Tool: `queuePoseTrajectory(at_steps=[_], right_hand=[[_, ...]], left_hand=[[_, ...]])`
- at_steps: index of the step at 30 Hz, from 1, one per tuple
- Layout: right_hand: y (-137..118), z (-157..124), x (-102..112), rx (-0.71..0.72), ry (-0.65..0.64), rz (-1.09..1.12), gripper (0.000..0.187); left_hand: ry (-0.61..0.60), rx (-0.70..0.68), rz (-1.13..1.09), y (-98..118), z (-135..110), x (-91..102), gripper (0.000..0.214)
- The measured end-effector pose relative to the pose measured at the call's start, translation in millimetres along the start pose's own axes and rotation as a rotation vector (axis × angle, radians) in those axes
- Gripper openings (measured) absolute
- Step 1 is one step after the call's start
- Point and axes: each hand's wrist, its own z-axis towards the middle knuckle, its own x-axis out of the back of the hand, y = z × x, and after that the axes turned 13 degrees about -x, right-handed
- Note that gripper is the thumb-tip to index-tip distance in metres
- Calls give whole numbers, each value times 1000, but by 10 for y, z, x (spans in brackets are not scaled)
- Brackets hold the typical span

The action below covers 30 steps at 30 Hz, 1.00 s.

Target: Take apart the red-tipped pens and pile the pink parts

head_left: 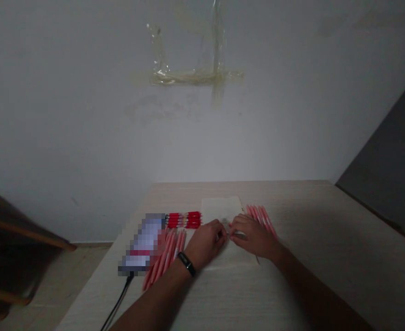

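Observation:
My left hand (205, 243) and my right hand (252, 236) meet over a white sheet of paper (221, 209) on a pale wooden table (326, 257). Their fingertips pinch a small thin part (237, 235) between them; it is too small and dim to name. The left wrist wears a black band (186, 264). Several pink pen barrels (166, 259) lie left of my left hand. Another group of pink barrels (262, 216) lies just behind my right hand. A row of red pen caps or pens (183, 219) lies beyond the left hand.
A blurred-out phone (143, 246) lies at the table's left side with a black cable (118, 303) running off the near edge. A dark wooden chair (9, 257) stands at the left. The wall behind carries old tape strips (195, 76). A dark panel (392, 184) stands at the right.

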Motion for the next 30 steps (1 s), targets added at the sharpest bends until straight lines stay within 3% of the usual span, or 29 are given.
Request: queuePoseTrajectory(at_steps=[11,16,18,30], right_hand=[[-52,-7,40,-55,-22,-22,7],[154,-41,64,-270,113,-162,4],[242,-58,67,-306,91,-202,3],[336,-61,57,-297,58,-198,3]], left_hand=[[-10,-2,-8,-22,2,-31,10],[-3,65,11,-41,-10,9,22],[7,100,43,-62,-20,14,26],[-33,196,105,-105,-44,27,26]])
